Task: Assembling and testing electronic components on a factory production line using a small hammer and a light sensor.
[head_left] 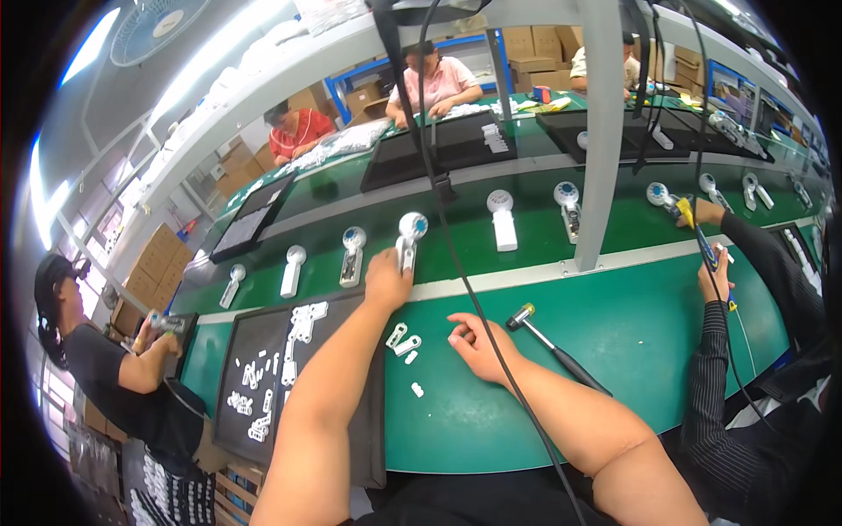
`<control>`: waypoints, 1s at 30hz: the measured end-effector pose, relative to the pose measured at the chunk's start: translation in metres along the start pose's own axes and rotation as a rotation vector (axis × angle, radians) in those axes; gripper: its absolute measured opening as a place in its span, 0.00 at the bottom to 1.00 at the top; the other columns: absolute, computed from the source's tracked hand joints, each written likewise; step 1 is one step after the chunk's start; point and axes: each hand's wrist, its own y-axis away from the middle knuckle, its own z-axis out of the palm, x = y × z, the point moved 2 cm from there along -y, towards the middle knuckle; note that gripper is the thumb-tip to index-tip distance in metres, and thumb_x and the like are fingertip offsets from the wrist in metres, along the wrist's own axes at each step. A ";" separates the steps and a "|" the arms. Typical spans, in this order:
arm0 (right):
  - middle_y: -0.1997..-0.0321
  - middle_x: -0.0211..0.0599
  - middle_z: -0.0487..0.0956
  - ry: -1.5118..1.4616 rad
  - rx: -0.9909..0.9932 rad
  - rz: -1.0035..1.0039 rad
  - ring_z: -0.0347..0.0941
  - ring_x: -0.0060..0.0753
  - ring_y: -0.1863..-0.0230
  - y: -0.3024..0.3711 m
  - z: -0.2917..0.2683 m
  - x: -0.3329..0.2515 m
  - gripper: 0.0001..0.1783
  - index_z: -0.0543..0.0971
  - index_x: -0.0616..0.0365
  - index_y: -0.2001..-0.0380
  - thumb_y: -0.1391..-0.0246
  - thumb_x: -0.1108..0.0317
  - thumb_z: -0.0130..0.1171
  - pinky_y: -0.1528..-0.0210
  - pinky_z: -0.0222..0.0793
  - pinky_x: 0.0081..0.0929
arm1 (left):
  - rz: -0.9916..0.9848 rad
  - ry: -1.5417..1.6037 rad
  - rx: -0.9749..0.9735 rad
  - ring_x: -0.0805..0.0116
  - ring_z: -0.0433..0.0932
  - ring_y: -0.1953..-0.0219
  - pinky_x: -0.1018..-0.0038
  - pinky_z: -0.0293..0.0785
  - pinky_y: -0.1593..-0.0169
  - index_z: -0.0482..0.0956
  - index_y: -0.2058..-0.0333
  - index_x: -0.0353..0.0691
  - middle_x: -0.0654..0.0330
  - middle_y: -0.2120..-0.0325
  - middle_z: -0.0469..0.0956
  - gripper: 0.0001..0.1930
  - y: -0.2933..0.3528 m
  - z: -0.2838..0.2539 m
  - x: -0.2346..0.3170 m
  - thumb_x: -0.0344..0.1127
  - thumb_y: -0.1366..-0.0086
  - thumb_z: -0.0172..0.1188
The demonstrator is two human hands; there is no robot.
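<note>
Here's the counter [500, 430], the tray [367, 434] toward its left end, parts [303, 323] by the tray's far edge and strewn across its left side. Just off the tray's right edge, loose pieces [408, 345] on the counter. Farther right, the mallet [563, 356], handle angled toward the near-right corner. Beyond the far edge, the conveyor [537, 245], handheld fans [504, 230] strung along it; its right end is too bent to call.
</note>
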 end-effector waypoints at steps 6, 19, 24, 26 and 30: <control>0.59 0.36 0.84 -0.017 0.034 -0.025 0.81 0.27 0.64 0.000 -0.003 -0.002 0.18 0.81 0.61 0.43 0.32 0.66 0.64 0.58 0.78 0.28 | -0.199 -0.364 -0.356 0.41 0.77 0.39 0.48 0.74 0.36 0.82 0.46 0.34 0.47 0.44 0.82 0.27 -0.054 0.035 -0.015 0.55 0.24 0.57; 0.65 0.36 0.85 0.137 0.049 -0.097 0.81 0.33 0.66 -0.001 -0.001 -0.004 0.16 0.83 0.60 0.48 0.32 0.62 0.64 0.60 0.78 0.31 | -0.570 0.153 -0.341 0.40 0.84 0.45 0.54 0.77 0.40 0.79 0.42 0.28 0.35 0.48 0.84 0.33 -0.055 -0.027 -0.112 0.56 0.30 0.63; 0.60 0.34 0.84 0.062 -0.010 -0.034 0.80 0.29 0.65 0.000 -0.003 -0.005 0.24 0.78 0.59 0.37 0.32 0.61 0.64 0.60 0.77 0.29 | -0.395 0.197 -0.380 0.40 0.84 0.45 0.53 0.78 0.43 0.77 0.42 0.29 0.37 0.51 0.85 0.30 0.010 -0.099 0.007 0.49 0.31 0.67; 0.53 0.36 0.83 -0.093 0.099 -0.077 0.79 0.26 0.60 0.000 -0.002 -0.004 0.34 0.68 0.58 0.26 0.31 0.61 0.64 0.57 0.77 0.27 | -0.159 0.086 -0.375 0.39 0.85 0.47 0.54 0.79 0.43 0.75 0.41 0.30 0.37 0.51 0.85 0.29 0.064 -0.130 0.079 0.46 0.32 0.69; 0.47 0.45 0.82 -0.012 0.112 -0.252 0.78 0.29 0.50 0.000 -0.010 0.000 0.39 0.67 0.59 0.27 0.35 0.56 0.67 0.48 0.77 0.30 | -0.101 0.125 -0.841 0.37 0.84 0.49 0.50 0.80 0.44 0.74 0.40 0.32 0.37 0.52 0.84 0.30 0.137 -0.144 0.169 0.47 0.31 0.69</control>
